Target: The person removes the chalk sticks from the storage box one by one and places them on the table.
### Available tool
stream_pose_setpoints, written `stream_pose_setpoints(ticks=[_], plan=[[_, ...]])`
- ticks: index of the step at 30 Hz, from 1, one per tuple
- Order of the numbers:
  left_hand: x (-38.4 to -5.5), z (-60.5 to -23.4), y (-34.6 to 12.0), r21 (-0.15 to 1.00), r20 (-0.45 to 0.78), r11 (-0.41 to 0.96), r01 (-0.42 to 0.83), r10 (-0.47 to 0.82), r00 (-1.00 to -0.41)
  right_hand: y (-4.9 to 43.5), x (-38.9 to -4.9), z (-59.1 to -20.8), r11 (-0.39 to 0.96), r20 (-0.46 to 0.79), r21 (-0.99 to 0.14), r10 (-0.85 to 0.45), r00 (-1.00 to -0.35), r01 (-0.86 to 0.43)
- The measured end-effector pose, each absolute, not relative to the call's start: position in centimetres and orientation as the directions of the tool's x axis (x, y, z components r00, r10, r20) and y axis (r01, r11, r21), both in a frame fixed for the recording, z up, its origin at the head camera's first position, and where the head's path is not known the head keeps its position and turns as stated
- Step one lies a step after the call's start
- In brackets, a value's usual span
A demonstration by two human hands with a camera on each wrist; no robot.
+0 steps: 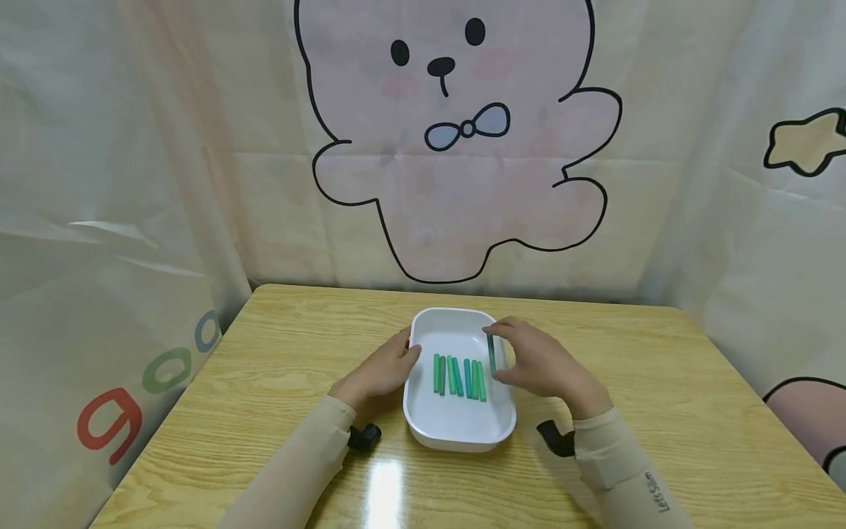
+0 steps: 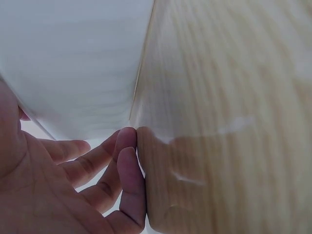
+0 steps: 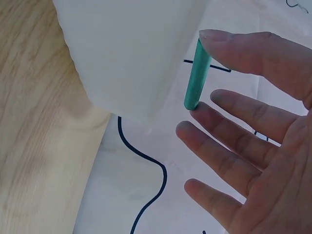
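A white rectangular tray sits on the table with several short green and teal sticks in a row on its floor. My left hand holds the tray's left side, thumb at the rim; in the left wrist view the fingers of this hand lie beside the outer wall. Over the tray's right edge, my right hand pinches a dark green stick by its ends. The right wrist view shows this stick between thumb and a fingertip, with the other fingers spread.
The wooden table extends on both sides of the tray. Behind it hangs a curtain printed with a cartoon bear. A black wrist strap piece shows at the left sleeve and another black piece at the right.
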State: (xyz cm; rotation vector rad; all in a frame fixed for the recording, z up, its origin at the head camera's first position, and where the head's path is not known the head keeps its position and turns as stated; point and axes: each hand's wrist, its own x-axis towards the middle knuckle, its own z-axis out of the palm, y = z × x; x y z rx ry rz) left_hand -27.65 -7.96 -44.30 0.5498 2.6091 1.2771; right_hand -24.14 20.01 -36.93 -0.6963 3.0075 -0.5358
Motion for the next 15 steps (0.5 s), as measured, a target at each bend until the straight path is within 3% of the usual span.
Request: stream_pose_setpoints(ticks=[15], plan=[[-27.7, -44.2, -7.9, 0.791, -0.008, 0.564, 0.235, 0.395, -0.919, 21.5, -24.4, -36.2, 0.820, 0.130, -0.373, -0.417, -0.899, -0.434]])
